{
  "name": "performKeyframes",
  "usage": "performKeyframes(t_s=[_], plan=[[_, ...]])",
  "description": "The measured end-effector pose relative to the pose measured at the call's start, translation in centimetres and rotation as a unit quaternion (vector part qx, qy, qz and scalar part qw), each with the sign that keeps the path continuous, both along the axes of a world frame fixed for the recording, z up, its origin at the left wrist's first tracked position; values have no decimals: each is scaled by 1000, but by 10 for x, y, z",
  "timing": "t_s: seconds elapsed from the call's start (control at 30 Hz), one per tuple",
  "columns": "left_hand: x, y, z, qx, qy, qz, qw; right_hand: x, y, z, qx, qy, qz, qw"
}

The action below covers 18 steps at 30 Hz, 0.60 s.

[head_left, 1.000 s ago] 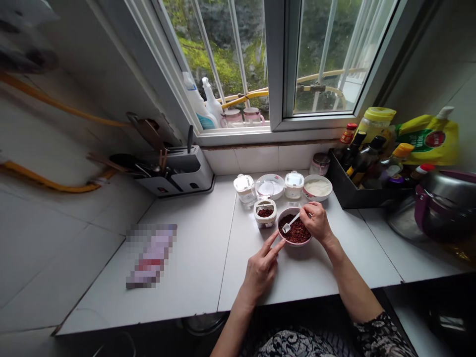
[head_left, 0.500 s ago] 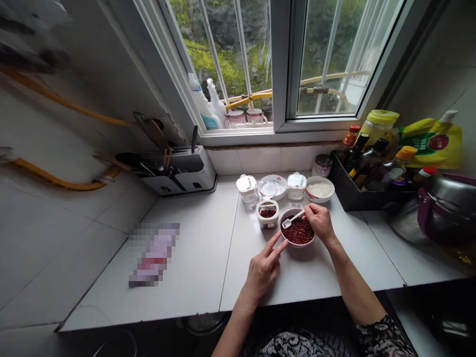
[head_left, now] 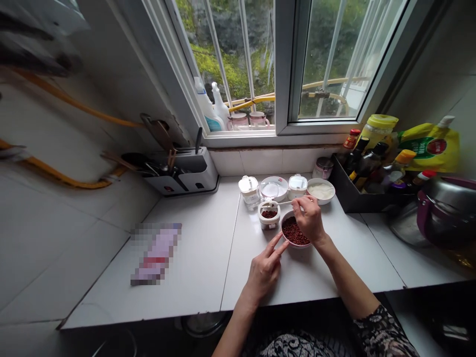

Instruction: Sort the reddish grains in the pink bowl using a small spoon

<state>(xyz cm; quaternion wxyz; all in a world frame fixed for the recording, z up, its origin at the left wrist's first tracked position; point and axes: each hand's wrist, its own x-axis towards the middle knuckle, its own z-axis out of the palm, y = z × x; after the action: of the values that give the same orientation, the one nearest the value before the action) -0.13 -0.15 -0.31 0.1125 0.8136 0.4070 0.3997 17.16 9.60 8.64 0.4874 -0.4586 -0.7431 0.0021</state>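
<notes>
My right hand (head_left: 309,220) is closed around the handle of a small white spoon (head_left: 285,203), above a bowl. The spoon's head reaches left over the mouth of a small clear jar (head_left: 269,225) with a white rim, which has dark red grains in it. Below the hand, the pink-rimmed bowl (head_left: 298,246) is filled with dark red grains (head_left: 293,232) that look like Sichuan peppercorns; the hand covers part of it. Two outstretched fingers of my left hand (head_left: 263,272) rest against the bowl's near left side, its other fingers curled.
Behind stand two lidded white jars (head_left: 248,185) (head_left: 298,184), a white plate (head_left: 279,184) and a bowl of white contents (head_left: 322,191). A utensil holder (head_left: 197,173) sits at the back left. On the right are a black box (head_left: 340,191) of bottles and a metal pot (head_left: 449,203).
My right hand has swung the spoon up and left, from over the grains in the bowl to above the small jar. My left hand stays at the bowl's side.
</notes>
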Motion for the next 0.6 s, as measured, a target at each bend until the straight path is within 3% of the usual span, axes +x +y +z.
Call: performKeyframes(t_s=[0.13, 0.4, 0.6], plan=[[0, 0, 0, -9, 14, 5, 1000, -4, -5, -4, 27, -101, 30, 994], [0, -1, -2, -29, 6, 4, 1000, 28, -4, -10, 54, -19, -31, 998], [-1, -1, -3, -38, 7, 6, 999, 32, -4, -28, 15, -53, -38, 998]])
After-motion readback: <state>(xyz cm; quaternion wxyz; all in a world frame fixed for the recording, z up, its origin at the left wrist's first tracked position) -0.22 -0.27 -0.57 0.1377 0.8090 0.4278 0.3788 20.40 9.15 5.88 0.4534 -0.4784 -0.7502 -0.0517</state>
